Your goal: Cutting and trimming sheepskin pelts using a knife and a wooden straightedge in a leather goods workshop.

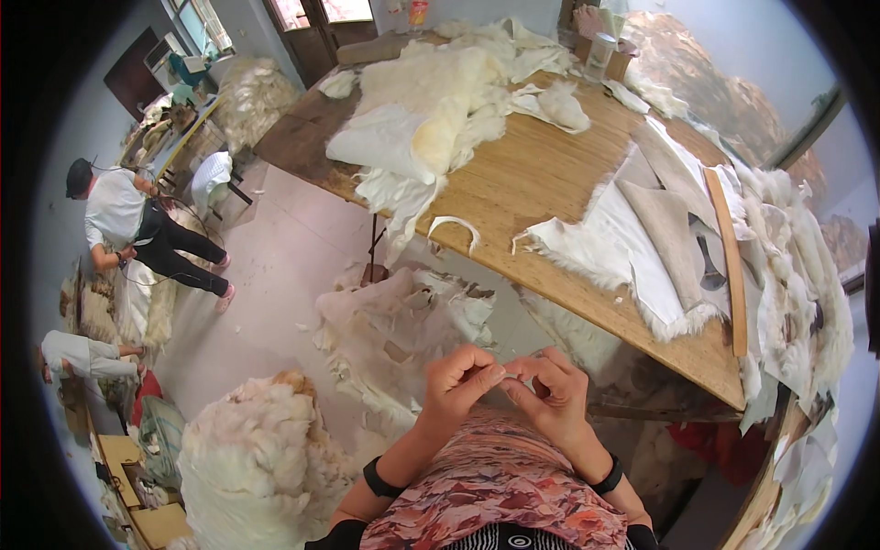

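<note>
My left hand [461, 383] and my right hand [554, 390] meet in front of my body, just short of the table's near edge. Both are closed in a pinch, thumbs against fingers and fingertips almost touching. Whatever lies between them is too small to make out. A black band circles each wrist. Past my hands, a white fur piece [600, 240] lies on the wooden table [527, 197]. Beige flat pieces [667, 225] rest on it, beside a dark metal tool [709, 264] of unclear kind and a long wooden strip [729, 275].
A large cream fleece [412, 137] covers the table's far left and hangs over its edge. Hides [394, 330] lie on the floor below; a wool heap [252, 458] stands at lower left. More pelts [793, 275] line the right. Two people [124, 215] are at the left.
</note>
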The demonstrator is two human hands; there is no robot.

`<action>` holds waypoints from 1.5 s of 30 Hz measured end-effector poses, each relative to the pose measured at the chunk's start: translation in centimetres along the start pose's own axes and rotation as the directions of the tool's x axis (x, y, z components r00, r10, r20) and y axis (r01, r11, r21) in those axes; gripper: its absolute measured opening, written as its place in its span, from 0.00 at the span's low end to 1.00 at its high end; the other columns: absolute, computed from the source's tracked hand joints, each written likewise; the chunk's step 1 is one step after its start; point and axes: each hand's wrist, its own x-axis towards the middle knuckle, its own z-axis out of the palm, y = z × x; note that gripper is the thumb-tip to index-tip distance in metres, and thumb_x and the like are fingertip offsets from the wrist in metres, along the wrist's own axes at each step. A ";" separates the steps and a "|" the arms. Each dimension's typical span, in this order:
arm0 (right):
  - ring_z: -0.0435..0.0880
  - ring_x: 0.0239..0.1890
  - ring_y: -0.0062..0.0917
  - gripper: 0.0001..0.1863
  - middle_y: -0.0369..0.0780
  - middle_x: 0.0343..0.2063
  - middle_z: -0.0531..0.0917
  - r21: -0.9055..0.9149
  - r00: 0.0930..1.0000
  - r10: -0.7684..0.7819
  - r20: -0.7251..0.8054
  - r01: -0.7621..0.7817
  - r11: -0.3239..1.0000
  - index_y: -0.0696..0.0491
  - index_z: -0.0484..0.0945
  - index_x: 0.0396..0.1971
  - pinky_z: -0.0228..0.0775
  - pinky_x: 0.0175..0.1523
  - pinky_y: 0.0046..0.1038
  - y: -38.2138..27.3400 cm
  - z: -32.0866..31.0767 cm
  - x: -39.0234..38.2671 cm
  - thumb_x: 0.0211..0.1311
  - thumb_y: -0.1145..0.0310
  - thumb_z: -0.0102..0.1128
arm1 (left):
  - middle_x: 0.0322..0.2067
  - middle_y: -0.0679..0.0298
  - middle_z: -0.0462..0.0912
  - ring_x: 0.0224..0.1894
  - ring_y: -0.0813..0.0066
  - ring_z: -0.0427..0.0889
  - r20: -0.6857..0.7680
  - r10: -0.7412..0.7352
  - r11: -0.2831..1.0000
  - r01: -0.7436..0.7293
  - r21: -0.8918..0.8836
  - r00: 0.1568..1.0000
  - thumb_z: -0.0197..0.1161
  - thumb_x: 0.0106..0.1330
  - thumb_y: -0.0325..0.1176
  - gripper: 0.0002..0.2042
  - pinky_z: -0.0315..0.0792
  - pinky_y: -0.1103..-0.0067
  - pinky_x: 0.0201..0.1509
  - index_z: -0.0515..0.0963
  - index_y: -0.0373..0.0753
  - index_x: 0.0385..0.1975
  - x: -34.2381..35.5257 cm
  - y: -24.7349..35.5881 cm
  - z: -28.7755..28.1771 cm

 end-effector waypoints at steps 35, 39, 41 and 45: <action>0.81 0.25 0.23 0.10 0.41 0.30 0.78 -0.216 0.901 -0.366 -0.235 0.318 0.923 0.56 0.80 0.30 0.72 0.26 0.22 -0.8 0.0 0.2 0.45 0.78 0.72 | 0.36 0.65 0.81 0.40 0.83 0.78 0.121 -0.061 0.978 0.084 -0.190 0.991 0.57 0.67 0.23 0.06 0.71 0.86 0.44 0.72 0.32 0.41 -1.3 0.2 1.3; 0.80 0.25 0.23 0.10 0.40 0.30 0.79 -0.184 0.906 -0.348 -0.240 0.310 0.933 0.55 0.81 0.29 0.71 0.26 0.21 -0.9 0.0 0.3 0.45 0.78 0.72 | 0.35 0.65 0.80 0.39 0.83 0.78 0.133 -0.066 0.984 0.086 -0.158 0.989 0.57 0.67 0.23 0.06 0.71 0.86 0.44 0.72 0.32 0.42 -1.2 0.3 1.3; 0.80 0.25 0.22 0.10 0.40 0.30 0.79 -0.185 0.907 -0.346 -0.239 0.307 0.933 0.55 0.81 0.29 0.71 0.26 0.21 -1.0 -0.1 0.3 0.45 0.78 0.72 | 0.31 0.70 0.77 0.34 0.89 0.72 0.097 -0.045 0.980 0.062 -0.187 0.994 0.59 0.68 0.26 0.04 0.66 0.88 0.37 0.72 0.34 0.37 -1.0 0.6 1.7; 0.80 0.25 0.21 0.10 0.41 0.31 0.79 -0.176 0.913 -0.327 -0.242 0.291 0.941 0.55 0.81 0.30 0.70 0.26 0.20 -0.9 -0.1 0.4 0.46 0.78 0.72 | 0.31 0.70 0.77 0.34 0.89 0.72 0.109 -0.058 0.972 0.081 -0.221 0.992 0.58 0.68 0.26 0.04 0.66 0.88 0.37 0.72 0.34 0.37 -1.0 0.4 1.7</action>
